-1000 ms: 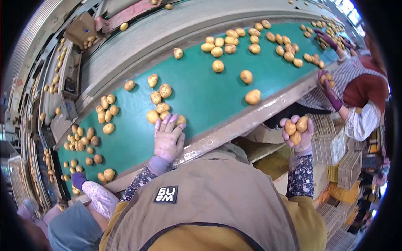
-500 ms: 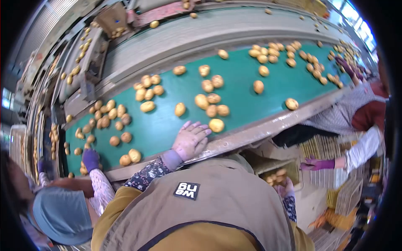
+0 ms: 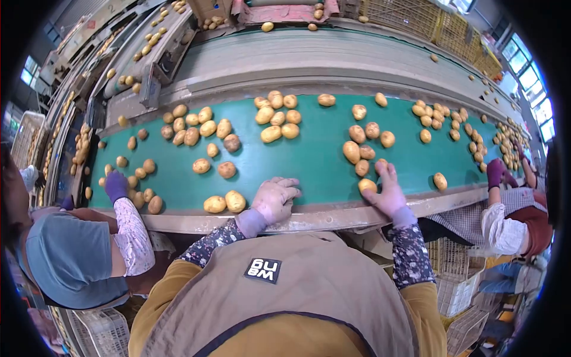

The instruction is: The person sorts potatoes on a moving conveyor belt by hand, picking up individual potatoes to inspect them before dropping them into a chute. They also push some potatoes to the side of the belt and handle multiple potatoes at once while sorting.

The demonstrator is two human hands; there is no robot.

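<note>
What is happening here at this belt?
A person stands at a green belt strewn with potatoes. The right hand lies over a potato at the near edge. The left hand rests on the belt beside two potatoes. Co-workers in purple gloves work on both sides.

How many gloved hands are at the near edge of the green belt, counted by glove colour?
Pink gloves: 2, the left hand and the right hand.
Purple gloves: 2 clearly seen, the left co-worker's hand and the right co-worker's hand.
Total: 4.
</note>
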